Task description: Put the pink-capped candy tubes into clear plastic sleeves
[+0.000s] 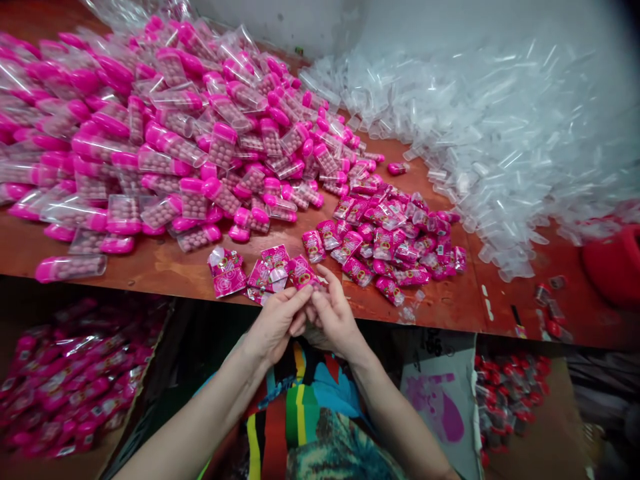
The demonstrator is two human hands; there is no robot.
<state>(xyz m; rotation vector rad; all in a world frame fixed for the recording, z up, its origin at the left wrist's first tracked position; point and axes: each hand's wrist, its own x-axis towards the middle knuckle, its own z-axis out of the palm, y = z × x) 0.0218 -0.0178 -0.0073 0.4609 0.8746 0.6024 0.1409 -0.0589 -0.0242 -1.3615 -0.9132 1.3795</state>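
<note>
Over the table's front edge, my left hand (278,323) and my right hand (336,315) meet with thumbs and fingertips pinched together. Between them is a pink printed label sleeve (302,272); the fingers cover its lower part, and I cannot tell whether a container is inside. To the left lie a stack of flat pink label sleeves (227,272) and a looser group of label sleeves (270,270). Just beyond my right hand is a heap of small candy containers in printed sleeves (387,237).
A large heap of clear, pink-capped candy containers (195,153) covers the table's left. Clear plastic tubes (480,147) pile up at the right, near a red bin (615,267). Below the edge stand boxes of pink packs (75,380) and red-capped pieces (510,393).
</note>
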